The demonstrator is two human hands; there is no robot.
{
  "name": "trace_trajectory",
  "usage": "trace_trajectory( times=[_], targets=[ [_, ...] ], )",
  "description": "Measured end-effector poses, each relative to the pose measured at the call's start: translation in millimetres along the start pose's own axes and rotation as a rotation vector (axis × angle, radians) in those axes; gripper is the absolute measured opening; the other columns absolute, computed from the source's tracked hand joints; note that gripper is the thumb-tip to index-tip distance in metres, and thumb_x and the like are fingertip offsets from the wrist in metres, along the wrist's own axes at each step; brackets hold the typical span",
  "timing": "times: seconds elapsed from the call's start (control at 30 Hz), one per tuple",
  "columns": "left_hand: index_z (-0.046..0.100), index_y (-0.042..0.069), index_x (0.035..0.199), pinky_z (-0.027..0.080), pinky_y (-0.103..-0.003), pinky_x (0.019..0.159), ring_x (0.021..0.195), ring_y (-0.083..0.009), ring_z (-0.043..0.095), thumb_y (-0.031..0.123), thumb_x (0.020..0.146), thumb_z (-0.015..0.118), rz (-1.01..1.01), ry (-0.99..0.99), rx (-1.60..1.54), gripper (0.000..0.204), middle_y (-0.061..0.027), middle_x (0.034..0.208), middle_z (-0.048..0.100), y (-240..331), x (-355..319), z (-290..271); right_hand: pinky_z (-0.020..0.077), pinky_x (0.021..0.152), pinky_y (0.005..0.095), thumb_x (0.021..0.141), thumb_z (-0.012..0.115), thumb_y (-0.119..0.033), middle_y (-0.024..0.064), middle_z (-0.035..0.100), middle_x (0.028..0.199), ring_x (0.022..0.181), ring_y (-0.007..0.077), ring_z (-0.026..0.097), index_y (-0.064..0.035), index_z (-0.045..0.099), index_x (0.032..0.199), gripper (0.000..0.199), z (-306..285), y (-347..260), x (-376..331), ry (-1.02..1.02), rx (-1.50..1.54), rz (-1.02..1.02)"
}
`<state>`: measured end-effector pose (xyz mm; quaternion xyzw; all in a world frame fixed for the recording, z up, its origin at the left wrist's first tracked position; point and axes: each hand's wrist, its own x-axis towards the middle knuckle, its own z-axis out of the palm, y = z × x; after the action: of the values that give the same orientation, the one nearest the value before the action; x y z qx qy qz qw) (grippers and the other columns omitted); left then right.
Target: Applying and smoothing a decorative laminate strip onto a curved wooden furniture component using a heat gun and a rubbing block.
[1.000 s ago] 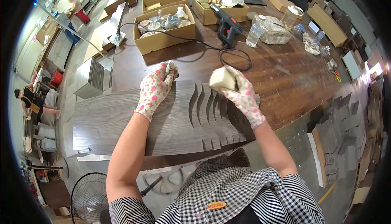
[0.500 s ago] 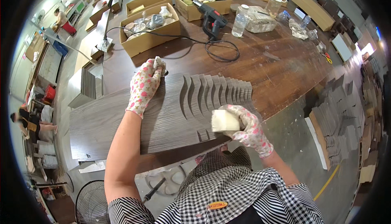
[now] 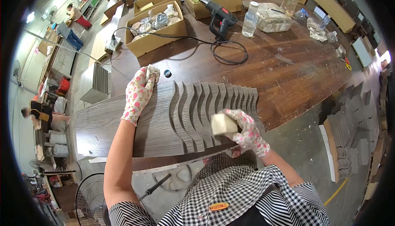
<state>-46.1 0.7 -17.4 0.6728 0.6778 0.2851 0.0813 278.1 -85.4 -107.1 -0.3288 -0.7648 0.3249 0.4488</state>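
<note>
Several grey wood-grain boards with wavy right ends lie overlapped like a fan along the near side of the brown table. My left hand, in a white glove with pink flowers, rests at the boards' far edge. Its fingers are closed on a crumpled whitish cloth. A small dark round lid lies on the table just right of that cloth. Over the near right part of the wavy ends, my right hand, in a matching glove, grips a cream-coloured block. Its material I cannot make out.
Cardboard boxes of wrapped items stand at the back, beside a black heat gun with a looped cord. Farther right are a water bottle and a wrapped bundle. A fan stands low left. Other people work far left.
My left hand has shifted left with the cloth, baring the small lid. The wavy ends now show as a more even fan, and the right hand's block is a little further left.
</note>
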Motion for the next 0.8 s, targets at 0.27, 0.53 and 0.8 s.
trace_trajectory(
  times=[0.27, 0.53, 0.8],
  targets=[
    [0.061, 0.004, 0.114, 0.049, -0.035, 0.083, 0.094, -0.0278, 0.066, 0.028, 0.095, 0.058, -0.063, -0.016, 0.020, 0.030, -0.0141, 0.101, 0.068, -2.9, 3.5, 6.0, 0.0460, 0.095, 0.0429, 0.070, 0.079, -0.015, 0.0179, 0.060, 0.117, 0.108, 0.0334, 0.057, 0.0011, 0.052, 0.127, 0.064, -6.9, 65.7, 81.9, 0.307, -0.319, 0.072],
    [0.060, 0.002, 0.115, 0.049, -0.033, 0.083, 0.094, -0.0245, 0.066, 0.024, 0.094, 0.059, -0.124, -0.080, -0.065, 0.030, -0.0144, 0.101, 0.068, 2.3, 6.6, 0.4, 0.0469, 0.092, 0.0428, 0.066, 0.074, -0.013, 0.0134, 0.059, 0.122, 0.108, 0.0290, 0.057, -0.0057, 0.051, 0.129, 0.067, -23.5, 29.8, -2.6, -0.087, -0.032, -0.010],
    [0.060, 0.003, 0.116, 0.049, -0.034, 0.083, 0.094, -0.0251, 0.066, 0.024, 0.095, 0.057, -0.113, -0.053, 0.015, 0.030, -0.0138, 0.101, 0.068, -6.9, 2.7, 0.0, 0.0472, 0.093, 0.0410, 0.063, 0.078, -0.010, 0.0126, 0.062, 0.121, 0.108, 0.0289, 0.059, -0.0043, 0.055, 0.126, 0.067, -50.5, 13.3, -23.1, -0.243, 0.104, 0.063]
  ],
)
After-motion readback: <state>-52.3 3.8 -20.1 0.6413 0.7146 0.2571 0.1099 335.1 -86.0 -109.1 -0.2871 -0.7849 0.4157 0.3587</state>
